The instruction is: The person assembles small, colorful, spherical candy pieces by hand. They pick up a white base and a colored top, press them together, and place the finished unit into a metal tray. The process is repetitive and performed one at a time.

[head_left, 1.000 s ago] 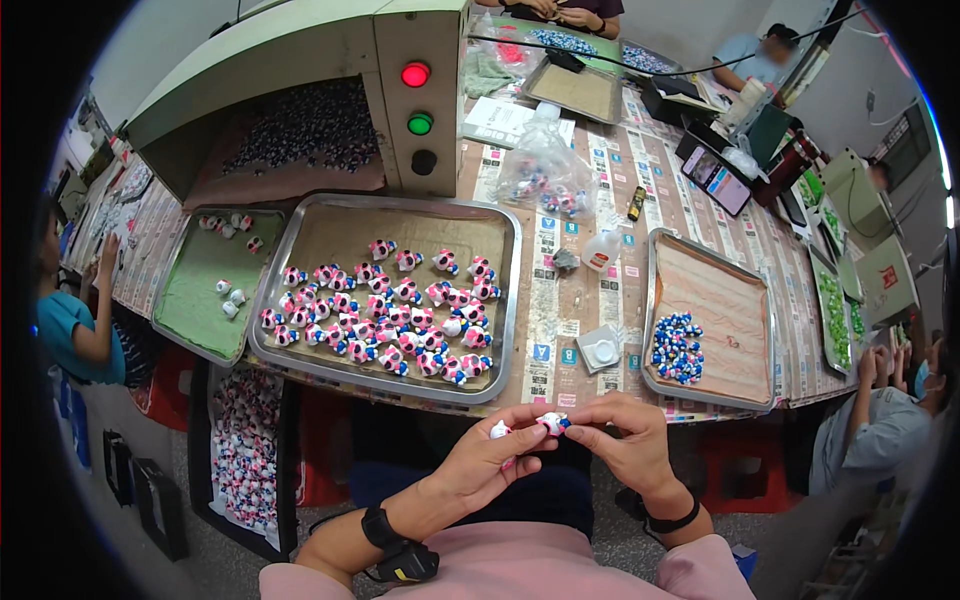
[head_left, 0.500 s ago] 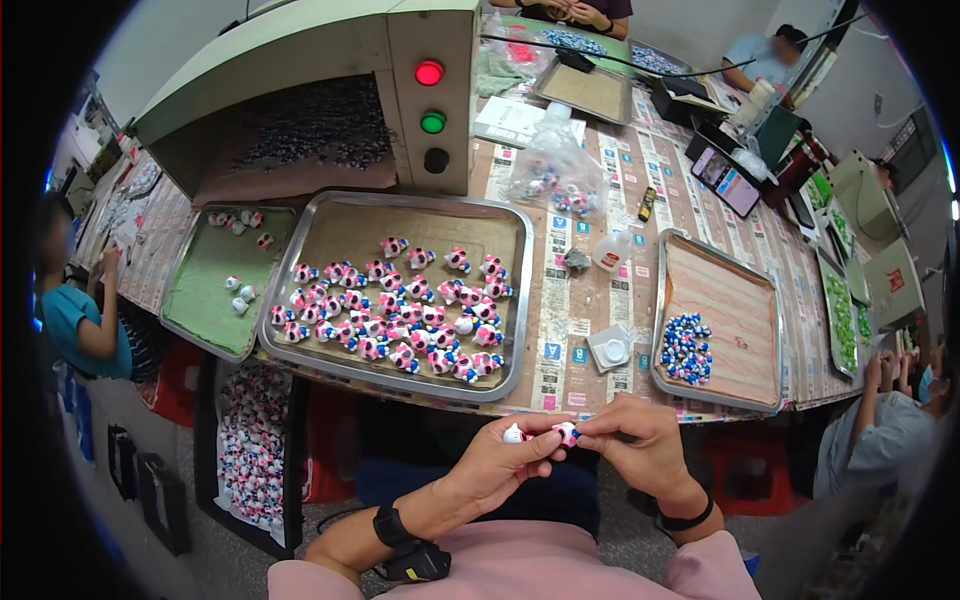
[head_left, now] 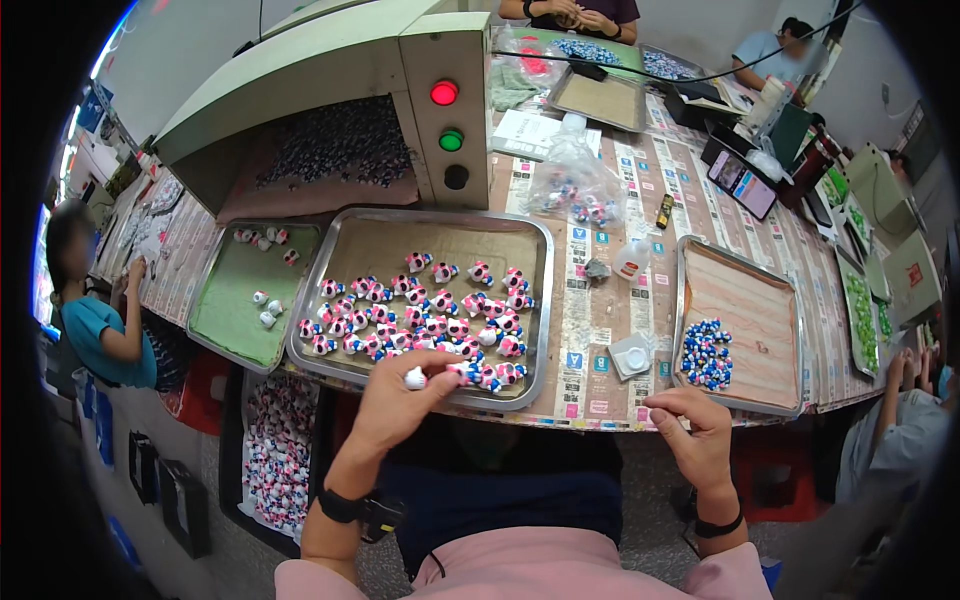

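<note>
The bench [head_left: 587,315] bears a large metal tray [head_left: 385,240]. At its near edge is the left hand [head_left: 397,402]; the right hand [head_left: 702,437] is by the bench's front edge, fingers nearly meeting, any hold impossible to tell. The left fingers grip a painted figurine [head_left: 467,373] and a white figurine [head_left: 415,379].

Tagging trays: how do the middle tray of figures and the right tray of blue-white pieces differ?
Size: the middle tray looks larger than the right tray.
Contents: pink, white and blue figures spread in the middle tray; a cluster of blue-white pieces in the right tray.
Inside: the middle tray is brown, the right tray pinkish.
Both have silver rims and sit on the table.
</note>
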A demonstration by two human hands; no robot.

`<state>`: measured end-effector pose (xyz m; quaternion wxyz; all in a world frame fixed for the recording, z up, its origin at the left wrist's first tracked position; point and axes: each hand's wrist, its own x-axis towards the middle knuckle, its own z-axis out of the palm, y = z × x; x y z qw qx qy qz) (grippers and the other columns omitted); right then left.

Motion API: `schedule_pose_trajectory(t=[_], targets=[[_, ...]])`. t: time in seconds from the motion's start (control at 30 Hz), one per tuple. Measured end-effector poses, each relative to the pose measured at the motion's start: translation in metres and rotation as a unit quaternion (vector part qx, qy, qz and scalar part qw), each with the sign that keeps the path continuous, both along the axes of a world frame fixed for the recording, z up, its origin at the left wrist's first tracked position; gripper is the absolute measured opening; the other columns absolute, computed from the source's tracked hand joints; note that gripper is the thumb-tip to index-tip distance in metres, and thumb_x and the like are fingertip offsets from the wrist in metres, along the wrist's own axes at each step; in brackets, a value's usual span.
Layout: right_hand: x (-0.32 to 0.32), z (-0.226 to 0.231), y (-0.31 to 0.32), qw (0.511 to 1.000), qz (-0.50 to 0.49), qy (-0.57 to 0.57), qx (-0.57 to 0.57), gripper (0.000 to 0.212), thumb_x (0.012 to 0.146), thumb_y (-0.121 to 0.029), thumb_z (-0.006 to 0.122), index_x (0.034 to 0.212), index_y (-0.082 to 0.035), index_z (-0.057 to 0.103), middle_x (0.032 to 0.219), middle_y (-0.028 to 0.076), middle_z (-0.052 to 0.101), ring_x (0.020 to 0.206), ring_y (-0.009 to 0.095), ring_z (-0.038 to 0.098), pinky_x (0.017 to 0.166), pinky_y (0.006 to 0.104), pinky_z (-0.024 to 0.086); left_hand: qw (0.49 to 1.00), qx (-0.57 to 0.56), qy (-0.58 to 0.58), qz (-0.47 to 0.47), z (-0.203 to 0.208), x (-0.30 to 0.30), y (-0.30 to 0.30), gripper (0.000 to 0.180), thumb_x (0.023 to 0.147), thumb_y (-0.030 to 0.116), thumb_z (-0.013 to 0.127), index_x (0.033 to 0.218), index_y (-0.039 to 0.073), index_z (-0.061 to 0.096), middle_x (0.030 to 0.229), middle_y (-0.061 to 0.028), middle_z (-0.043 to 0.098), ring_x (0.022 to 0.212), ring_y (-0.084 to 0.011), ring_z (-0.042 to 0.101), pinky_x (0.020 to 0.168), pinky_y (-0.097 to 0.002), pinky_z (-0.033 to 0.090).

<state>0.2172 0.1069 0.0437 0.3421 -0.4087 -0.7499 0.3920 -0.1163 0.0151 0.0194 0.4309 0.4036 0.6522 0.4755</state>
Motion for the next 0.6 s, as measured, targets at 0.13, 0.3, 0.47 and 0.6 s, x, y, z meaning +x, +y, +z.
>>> schedule_pose_trajectory(t=[0.13,0.3,0.47,0.6], targets=[[0.011,-0.001,0.000,1.000,-0.015,-0.019,0.008,0.013,0.082,-0.002,0.070,0.095,0.001,0.071,0.088,0.010,0.069,0.076,0.015,0.062,0.069,0.0260,0.048,0.991,-0.029,0.128,-0.014,0.004,-0.016,0.007,0.017,0.086,0.009,0.068,0.102,0.002,0.070,0.081,-0.0051,0.068,0.074,-0.0086,0.060,0.066,-0.0238,0.049],[0.019,-0.003,0.005,0.998,-0.038,-0.023,0.045,0.014,0.082,0.000,0.068,0.095,0.002,0.071,0.087,0.011,0.069,0.074,0.014,0.061,0.066,0.0252,0.047,0.965,0.046,0.257,-0.018,-0.005,-0.030,0.026,0.012,0.084,0.003,0.065,0.094,0.001,0.068,0.082,-0.0068,0.068,0.076,-0.0132,0.063,0.070,-0.0272,0.049],[0.042,-0.006,0.031,0.982,-0.161,-0.051,0.086,0.013,0.081,-0.002,0.068,0.093,0.000,0.071,0.087,0.011,0.069,0.074,0.016,0.062,0.064,0.0260,0.047,0.946,0.069,0.318,-0.001,-0.020,-0.045,0.035,0.014,0.081,0.001,0.064,0.094,-0.001,0.068,0.088,-0.0100,0.070,0.082,-0.0182,0.065,0.076,-0.0296,0.050],[0.069,-0.020,0.062,0.964,-0.195,-0.111,0.142,0.014,0.081,-0.003,0.067,0.093,-0.002,0.071,0.090,0.012,0.069,0.080,0.023,0.064,0.068,0.0312,0.049,0.953,0.116,0.266,0.088,-0.010,-0.043,0.031,0.009,0.081,0.001,0.066,0.090,-0.001,0.068,0.080,-0.0069,0.066,0.078,-0.0181,0.062,0.073,-0.0299,0.049]])
